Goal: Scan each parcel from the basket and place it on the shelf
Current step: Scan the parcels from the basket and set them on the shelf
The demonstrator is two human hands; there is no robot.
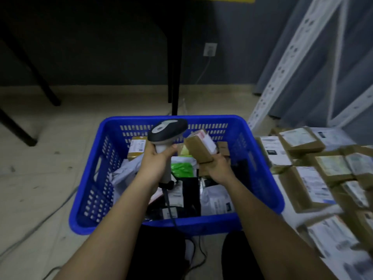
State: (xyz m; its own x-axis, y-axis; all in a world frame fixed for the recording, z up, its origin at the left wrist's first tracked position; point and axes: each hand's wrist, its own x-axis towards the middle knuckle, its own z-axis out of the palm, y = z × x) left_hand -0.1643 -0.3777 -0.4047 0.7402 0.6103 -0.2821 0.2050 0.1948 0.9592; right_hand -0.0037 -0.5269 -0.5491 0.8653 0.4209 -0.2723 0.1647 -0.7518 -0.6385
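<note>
Here, head view, looking down over both forearms. My left hand (156,156) grips the handle of the scanner (167,131), fingers wrapped round the pale grip; the dark head with its grey top plate sits above my fist and tips toward the right. A black cable (169,207) runs from the bottom of the handle down across the basket's contents and over its near rim.

My right hand (217,165) holds a small brown cardboard parcel (199,145) from below, fingers curled round its lower end. The parcel is tilted, its white label (209,141) on the side turned to the right and up, blurred, text unreadable. Parcel and scanner head are just beside each other, with a narrow gap between them, both above the middle of the basket.

The blue plastic basket (96,178) stands on the pale tiled floor (40,174), slotted walls, still holding mixed items: a brown box with a label at the far left, white mailer bags, a green packet, dark flat packs.

To the right of the basket, labelled brown boxes (306,184) lie packed side by side on a low shelf level; the white perforated shelf frame (286,67) rises behind them. Behind the basket stand black table legs (175,73); a wall socket (210,49) with a plugged cord sits on the dark wall.
</note>
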